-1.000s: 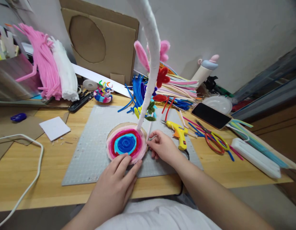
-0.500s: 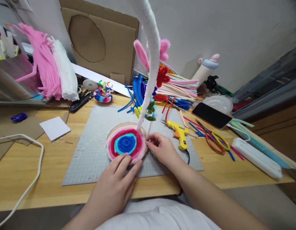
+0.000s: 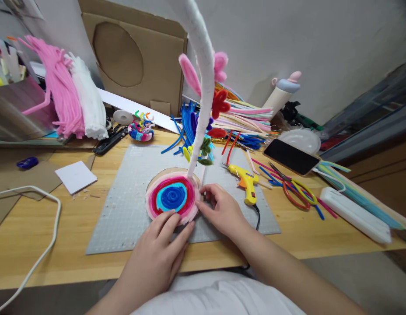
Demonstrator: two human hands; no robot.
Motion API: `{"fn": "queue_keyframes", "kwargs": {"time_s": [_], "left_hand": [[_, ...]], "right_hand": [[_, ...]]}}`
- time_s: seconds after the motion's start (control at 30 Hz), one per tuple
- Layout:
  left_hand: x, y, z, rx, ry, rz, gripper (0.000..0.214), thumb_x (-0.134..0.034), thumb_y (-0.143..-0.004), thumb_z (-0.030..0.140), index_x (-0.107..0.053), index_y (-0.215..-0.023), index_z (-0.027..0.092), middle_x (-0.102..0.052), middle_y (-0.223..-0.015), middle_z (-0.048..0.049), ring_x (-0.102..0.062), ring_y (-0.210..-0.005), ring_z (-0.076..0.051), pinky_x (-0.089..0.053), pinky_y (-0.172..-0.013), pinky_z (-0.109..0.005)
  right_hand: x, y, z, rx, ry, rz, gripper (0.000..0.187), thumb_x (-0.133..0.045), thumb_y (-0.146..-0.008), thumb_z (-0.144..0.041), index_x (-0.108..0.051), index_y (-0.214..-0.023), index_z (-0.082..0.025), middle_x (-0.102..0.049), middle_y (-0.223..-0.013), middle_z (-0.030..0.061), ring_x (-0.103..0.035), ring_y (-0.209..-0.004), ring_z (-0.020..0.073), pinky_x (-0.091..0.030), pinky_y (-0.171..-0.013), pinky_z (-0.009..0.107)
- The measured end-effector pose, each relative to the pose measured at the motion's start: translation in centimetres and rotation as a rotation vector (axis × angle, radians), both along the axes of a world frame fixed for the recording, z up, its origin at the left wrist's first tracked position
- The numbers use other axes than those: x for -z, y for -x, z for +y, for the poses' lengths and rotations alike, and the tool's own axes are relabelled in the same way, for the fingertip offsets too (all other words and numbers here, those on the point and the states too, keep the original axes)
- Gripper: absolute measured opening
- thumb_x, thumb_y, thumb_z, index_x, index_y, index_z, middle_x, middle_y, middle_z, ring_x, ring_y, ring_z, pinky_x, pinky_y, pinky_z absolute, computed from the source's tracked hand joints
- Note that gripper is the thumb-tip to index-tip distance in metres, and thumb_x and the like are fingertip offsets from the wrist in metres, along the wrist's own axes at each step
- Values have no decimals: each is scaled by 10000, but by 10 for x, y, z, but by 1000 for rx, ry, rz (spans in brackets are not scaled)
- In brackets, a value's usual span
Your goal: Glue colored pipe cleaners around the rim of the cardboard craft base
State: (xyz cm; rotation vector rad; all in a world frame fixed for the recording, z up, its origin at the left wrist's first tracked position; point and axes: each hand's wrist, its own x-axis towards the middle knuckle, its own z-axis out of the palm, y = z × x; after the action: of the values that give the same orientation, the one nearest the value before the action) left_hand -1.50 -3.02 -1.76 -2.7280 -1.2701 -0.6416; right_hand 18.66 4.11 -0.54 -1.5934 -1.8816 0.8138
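The disc (image 3: 174, 196), ringed blue, red and pink, lies on the grey mat (image 3: 120, 218), near the middle of the table's (image 3: 75, 245) front edge. The left hand (image 3: 160, 240) is loosely open, fingers laid on the disc's front rim. The right hand (image 3: 224, 210) has its thumb and forefinger at the disc's right rim; whether they pinch anything I cannot tell. A white stem (image 3: 206, 78) with coloured flowers rises at the disc's back right rim. The glue gun (image 3: 245, 181) lies near the mat's right edge, scissors (image 3: 298, 194) beyond it, and a white card (image 3: 76, 177) lies off the mat's left edge
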Motion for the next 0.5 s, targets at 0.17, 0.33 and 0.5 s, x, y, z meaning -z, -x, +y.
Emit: {"fn": "queue_keyframes", "kwargs": {"time_s": [0.17,0.33,0.5], "left_hand": [[0,0,0,16,16,-13,391,-523,-878,126,-577,-1261,183,-516,-1218,-149,-454,-1195,-320,-527,-913,-491],[0,1,-1,12,-1,-94,280,-540,-861,115,-618,-1129,137,-551,-1192,-162,-487,-1178,-318,-506,-919,-480],[-9,7,-4,-28,8,-323,118,-555,-859,72,-611,-904,166,-654,-977,-78,-606,-923,-192,-497,-820,-343]], "right_hand": [[0,0,0,-5,-1,-19,213,-632,-803,-313,-600,-999,-235,-612,-907,10,-572,-794,165,-417,-670,271],[0,0,0,-5,5,-31,230,-633,-803,-325,-599,-1010,-232,-616,-913,10,-575,-797,165,-416,-671,271],[-2,0,-1,-2,13,-40,231,-630,-804,-328,-599,-1013,-235,-615,-903,1,-573,-784,160,-409,-665,270]]}}
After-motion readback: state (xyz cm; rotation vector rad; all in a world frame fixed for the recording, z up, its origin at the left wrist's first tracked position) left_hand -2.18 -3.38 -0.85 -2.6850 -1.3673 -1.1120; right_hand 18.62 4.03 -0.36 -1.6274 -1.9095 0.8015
